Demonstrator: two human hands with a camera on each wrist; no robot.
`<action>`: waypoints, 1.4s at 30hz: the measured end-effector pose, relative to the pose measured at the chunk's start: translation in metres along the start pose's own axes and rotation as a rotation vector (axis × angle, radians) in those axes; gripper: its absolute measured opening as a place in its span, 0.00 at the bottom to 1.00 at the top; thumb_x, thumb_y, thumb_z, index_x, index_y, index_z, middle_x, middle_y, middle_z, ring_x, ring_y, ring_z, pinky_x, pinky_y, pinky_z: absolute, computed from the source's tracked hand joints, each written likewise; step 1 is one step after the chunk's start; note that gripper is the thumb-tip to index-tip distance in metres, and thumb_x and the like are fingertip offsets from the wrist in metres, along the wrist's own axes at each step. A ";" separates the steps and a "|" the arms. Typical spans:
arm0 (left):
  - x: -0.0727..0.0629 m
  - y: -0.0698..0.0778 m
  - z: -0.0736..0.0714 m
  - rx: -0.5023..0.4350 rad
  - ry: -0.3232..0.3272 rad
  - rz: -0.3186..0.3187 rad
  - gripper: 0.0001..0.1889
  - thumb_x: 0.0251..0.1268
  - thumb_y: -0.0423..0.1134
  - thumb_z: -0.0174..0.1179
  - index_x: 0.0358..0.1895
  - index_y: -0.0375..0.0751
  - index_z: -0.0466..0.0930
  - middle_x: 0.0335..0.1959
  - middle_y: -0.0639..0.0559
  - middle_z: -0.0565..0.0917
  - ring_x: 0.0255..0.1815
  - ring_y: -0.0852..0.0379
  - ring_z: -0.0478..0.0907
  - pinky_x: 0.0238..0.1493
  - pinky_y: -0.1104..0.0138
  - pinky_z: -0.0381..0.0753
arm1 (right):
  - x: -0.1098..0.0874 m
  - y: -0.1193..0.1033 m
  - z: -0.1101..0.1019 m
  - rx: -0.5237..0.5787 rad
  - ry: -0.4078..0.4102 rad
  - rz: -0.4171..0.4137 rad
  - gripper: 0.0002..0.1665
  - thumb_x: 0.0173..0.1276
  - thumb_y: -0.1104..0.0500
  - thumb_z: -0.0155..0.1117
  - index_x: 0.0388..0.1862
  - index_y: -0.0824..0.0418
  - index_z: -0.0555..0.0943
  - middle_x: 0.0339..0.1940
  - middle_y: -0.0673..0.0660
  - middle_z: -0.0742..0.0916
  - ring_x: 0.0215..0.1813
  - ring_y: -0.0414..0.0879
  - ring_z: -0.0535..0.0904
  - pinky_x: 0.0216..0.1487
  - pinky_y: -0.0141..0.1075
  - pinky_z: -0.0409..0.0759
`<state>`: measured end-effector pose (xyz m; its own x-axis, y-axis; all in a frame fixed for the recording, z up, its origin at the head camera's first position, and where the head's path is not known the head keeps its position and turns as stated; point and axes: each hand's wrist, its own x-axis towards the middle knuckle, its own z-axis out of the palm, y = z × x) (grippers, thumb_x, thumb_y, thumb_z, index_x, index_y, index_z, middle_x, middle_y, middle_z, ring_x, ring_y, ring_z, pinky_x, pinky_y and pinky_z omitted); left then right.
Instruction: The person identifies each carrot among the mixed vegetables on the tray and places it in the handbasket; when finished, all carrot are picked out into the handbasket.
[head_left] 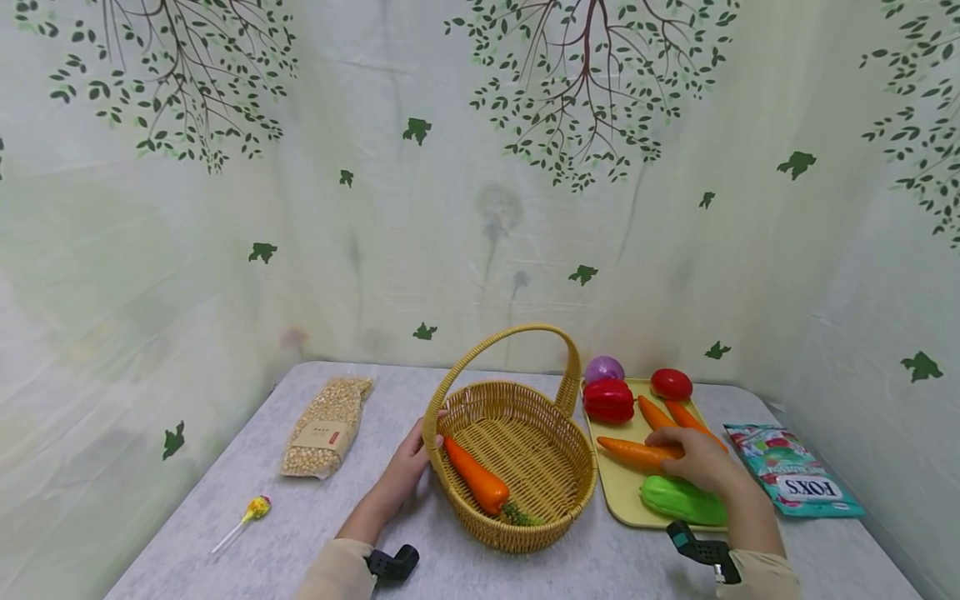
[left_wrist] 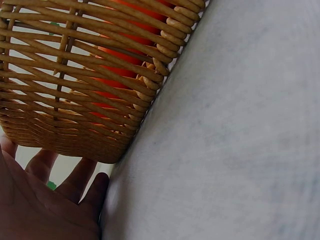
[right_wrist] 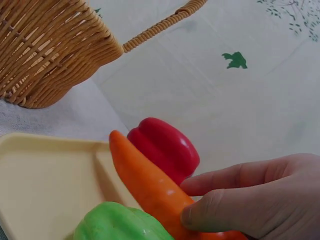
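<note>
In the head view, my left hand (head_left: 408,457) rests against the left side of a wicker basket (head_left: 517,537) with a tall arched handle. The left wrist view shows its fingers (left_wrist: 75,181) spread and fairly straight at the basket's wall. Inside the basket lies an orange carrot (head_left: 476,477) with a green top. Over a yellow tray (head_left: 621,500), my right hand (head_left: 701,458) pinches another orange carrot (right_wrist: 150,187) between thumb and fingers, its tip pointing toward the basket. A long green vegetable (head_left: 681,500) lies just below that carrot, and a red bell pepper (right_wrist: 165,150) shows behind it.
Two more carrots (head_left: 654,412) and a red tomato (head_left: 671,384) are on the tray, with a purple onion (head_left: 603,369) at its back. A FOX'S candy bag (head_left: 795,471) lies at right. On the left are a bag of grains (head_left: 326,425) and a lollipop (head_left: 257,507).
</note>
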<state>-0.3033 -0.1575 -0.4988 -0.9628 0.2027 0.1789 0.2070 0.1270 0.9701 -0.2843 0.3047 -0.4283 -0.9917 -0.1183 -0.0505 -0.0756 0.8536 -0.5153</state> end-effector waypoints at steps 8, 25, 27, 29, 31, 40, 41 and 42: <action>0.001 0.000 -0.001 0.008 -0.005 -0.001 0.23 0.79 0.42 0.48 0.74 0.50 0.63 0.78 0.49 0.62 0.81 0.46 0.53 0.78 0.41 0.49 | 0.000 -0.006 -0.002 0.077 0.041 0.012 0.23 0.62 0.63 0.70 0.57 0.57 0.81 0.54 0.62 0.84 0.50 0.52 0.76 0.50 0.46 0.82; 0.001 -0.001 0.000 0.003 -0.003 -0.001 0.23 0.79 0.42 0.48 0.73 0.52 0.64 0.78 0.49 0.63 0.81 0.46 0.53 0.78 0.41 0.48 | 0.002 0.002 0.004 -0.017 -0.030 0.003 0.20 0.59 0.55 0.76 0.52 0.51 0.86 0.48 0.53 0.87 0.51 0.51 0.75 0.53 0.53 0.77; 0.001 -0.001 0.000 0.006 0.000 0.000 0.23 0.79 0.42 0.49 0.73 0.52 0.64 0.78 0.49 0.64 0.81 0.46 0.54 0.78 0.42 0.49 | 0.003 0.003 0.006 -0.020 -0.027 0.002 0.20 0.59 0.57 0.75 0.52 0.52 0.86 0.48 0.54 0.87 0.51 0.51 0.75 0.53 0.54 0.78; 0.001 0.000 0.000 0.009 0.000 0.002 0.23 0.79 0.42 0.49 0.73 0.51 0.64 0.78 0.49 0.64 0.81 0.46 0.54 0.78 0.42 0.49 | 0.003 0.003 0.007 -0.025 -0.019 0.002 0.21 0.58 0.59 0.75 0.52 0.53 0.86 0.48 0.55 0.87 0.51 0.52 0.75 0.53 0.54 0.77; 0.001 0.000 0.000 0.008 -0.001 0.003 0.23 0.79 0.42 0.49 0.73 0.51 0.64 0.78 0.49 0.63 0.81 0.46 0.53 0.78 0.42 0.48 | 0.003 0.002 0.008 -0.023 -0.015 0.002 0.20 0.58 0.60 0.75 0.52 0.53 0.85 0.48 0.55 0.87 0.50 0.51 0.75 0.53 0.53 0.78; 0.000 -0.001 -0.001 -0.018 0.002 -0.006 0.23 0.78 0.42 0.49 0.73 0.50 0.65 0.79 0.49 0.62 0.82 0.47 0.50 0.79 0.42 0.45 | 0.000 -0.004 0.011 -0.036 -0.022 0.002 0.24 0.59 0.55 0.75 0.56 0.54 0.84 0.53 0.55 0.87 0.52 0.51 0.75 0.53 0.52 0.77; 0.000 -0.001 -0.001 -0.018 0.001 -0.003 0.24 0.78 0.41 0.49 0.73 0.50 0.64 0.79 0.49 0.62 0.82 0.47 0.50 0.79 0.42 0.45 | 0.001 -0.004 0.011 -0.038 -0.019 0.003 0.24 0.59 0.55 0.75 0.56 0.54 0.84 0.53 0.55 0.87 0.52 0.51 0.75 0.52 0.52 0.77; 0.000 0.000 -0.001 -0.021 0.002 -0.003 0.24 0.78 0.41 0.49 0.73 0.49 0.65 0.79 0.49 0.62 0.82 0.47 0.50 0.79 0.43 0.45 | 0.001 -0.005 0.011 -0.038 -0.018 0.003 0.25 0.59 0.54 0.76 0.56 0.54 0.84 0.53 0.55 0.86 0.52 0.51 0.75 0.52 0.52 0.77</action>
<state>-0.3032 -0.1586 -0.4989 -0.9639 0.2000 0.1760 0.2000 0.1068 0.9740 -0.2838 0.2954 -0.4351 -0.9899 -0.1243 -0.0676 -0.0766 0.8727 -0.4822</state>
